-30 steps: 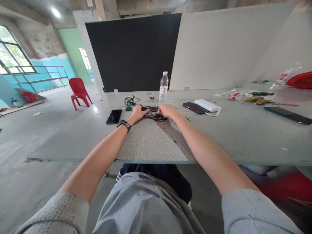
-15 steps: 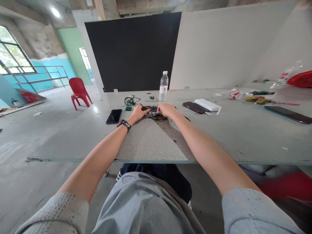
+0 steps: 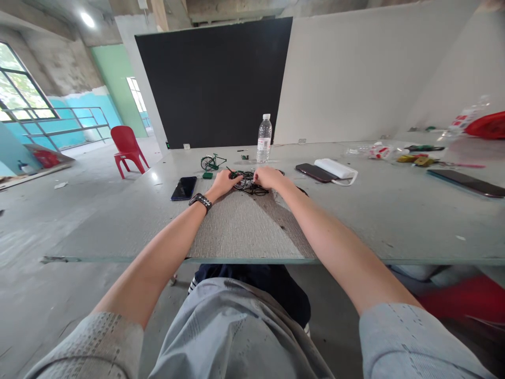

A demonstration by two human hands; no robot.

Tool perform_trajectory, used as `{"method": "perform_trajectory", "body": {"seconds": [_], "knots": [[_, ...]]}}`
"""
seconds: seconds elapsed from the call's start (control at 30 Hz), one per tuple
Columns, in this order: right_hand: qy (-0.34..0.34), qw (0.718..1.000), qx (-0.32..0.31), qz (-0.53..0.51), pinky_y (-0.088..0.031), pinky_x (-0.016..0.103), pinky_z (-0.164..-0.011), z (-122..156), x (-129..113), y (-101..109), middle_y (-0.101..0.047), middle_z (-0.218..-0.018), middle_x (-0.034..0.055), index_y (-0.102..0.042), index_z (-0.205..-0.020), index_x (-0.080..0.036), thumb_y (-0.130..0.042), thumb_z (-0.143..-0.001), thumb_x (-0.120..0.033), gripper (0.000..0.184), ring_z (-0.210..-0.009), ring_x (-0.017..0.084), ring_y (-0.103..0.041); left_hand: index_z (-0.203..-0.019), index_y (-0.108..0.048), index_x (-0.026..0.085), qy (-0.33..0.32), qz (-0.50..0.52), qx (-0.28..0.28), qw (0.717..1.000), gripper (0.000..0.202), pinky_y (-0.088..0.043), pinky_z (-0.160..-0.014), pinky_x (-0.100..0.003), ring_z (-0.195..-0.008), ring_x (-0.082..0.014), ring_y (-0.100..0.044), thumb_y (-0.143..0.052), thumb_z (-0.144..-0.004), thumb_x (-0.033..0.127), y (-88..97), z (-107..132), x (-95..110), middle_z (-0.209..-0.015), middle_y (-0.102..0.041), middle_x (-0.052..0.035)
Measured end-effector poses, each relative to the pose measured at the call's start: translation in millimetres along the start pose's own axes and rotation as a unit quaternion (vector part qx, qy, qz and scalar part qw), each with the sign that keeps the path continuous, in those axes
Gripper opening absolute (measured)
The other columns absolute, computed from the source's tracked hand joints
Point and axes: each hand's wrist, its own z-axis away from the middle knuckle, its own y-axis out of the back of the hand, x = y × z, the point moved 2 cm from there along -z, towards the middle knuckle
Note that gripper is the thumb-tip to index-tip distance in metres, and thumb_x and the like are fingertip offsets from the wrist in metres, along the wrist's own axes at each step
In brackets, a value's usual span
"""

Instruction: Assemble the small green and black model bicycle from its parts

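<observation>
Over the table's middle, my left hand (image 3: 224,182) is closed on a small spoked model bicycle wheel (image 3: 240,181) standing upright. A thin stick-like part juts up beside its fingers. Just to the right, my right hand (image 3: 266,177) is closed in a pinch close to the wheel; what its fingertips hold is too small to tell. Beneath and between both hands lie thin black model parts (image 3: 257,190), partly covered by the right hand. A green model bicycle (image 3: 213,162), with one wheel clearly visible, stands behind my left hand, and a small green block (image 3: 207,175) lies in front of it.
A phone (image 3: 183,188) lies left of my left hand. Behind the hands stands a clear water bottle (image 3: 264,141). To the right are another phone (image 3: 314,172), a white power bank (image 3: 335,169) with a strap, and a further phone (image 3: 467,182). The table edge (image 3: 252,260) runs before me.
The view has shifted very slightly. Both hands stay at the wheel and the black parts, with no clear movement.
</observation>
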Motion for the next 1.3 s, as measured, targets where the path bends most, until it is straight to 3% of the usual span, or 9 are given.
{"method": "perform_trajectory", "body": {"seconds": [0.5, 0.8, 1.0, 1.3], "knots": [[0.042, 0.998, 0.002, -0.041, -0.047, 0.03, -0.073, -1, -8, -2, -0.078, -0.11, 0.0134, -0.077, -0.109, -0.022, -0.064, -0.097, -0.027, 0.018, -0.095, 0.025, -0.072, -0.07, -0.063, 0.018, -0.012, -0.035, -0.005, 0.999, 0.033, -0.043, -0.061, -0.028, -0.063, -0.0206, -0.065, -0.065, -0.092, 0.043, -0.4, -2, -5, -0.063, -0.067, -0.0037], [0.057, 0.997, 0.008, -0.052, -0.046, 0.028, -0.073, -1, -20, -7, -0.077, -0.104, 0.0158, -0.072, -0.11, -0.017, -0.063, -0.098, -0.028, 0.019, -0.089, 0.024, -0.071, -0.061, -0.051, 0.019, -0.029, -0.071, 0.006, 0.997, 0.038, -0.033, -0.059, -0.027, -0.062, -0.0155, -0.054, -0.063, -0.091, 0.038, 0.4, -2, 0, -0.058, -0.058, -0.0001], [0.067, 0.996, 0.004, -0.058, -0.046, 0.028, -0.076, -3, -18, -8, -0.077, -0.109, 0.0143, -0.072, -0.11, -0.019, -0.062, -0.098, -0.024, 0.017, -0.092, 0.024, -0.071, -0.062, -0.053, 0.019, -0.022, -0.066, 0.009, 0.998, 0.036, -0.033, -0.059, -0.027, -0.06, -0.0147, -0.051, -0.064, -0.09, 0.038, 0.1, -2, -2, -0.058, -0.058, 0.0001], [0.066, 0.996, 0.0, -0.062, -0.046, 0.027, -0.074, -2, -14, -4, -0.075, -0.116, 0.0124, -0.074, -0.113, -0.024, -0.061, -0.099, -0.026, 0.019, -0.088, 0.021, -0.07, -0.057, -0.046, 0.021, -0.035, -0.049, 0.005, 0.998, 0.043, -0.029, -0.057, -0.029, -0.056, -0.0142, -0.041, -0.063, -0.09, 0.041, -0.6, -4, -6, -0.053, -0.044, 0.0017]]}}
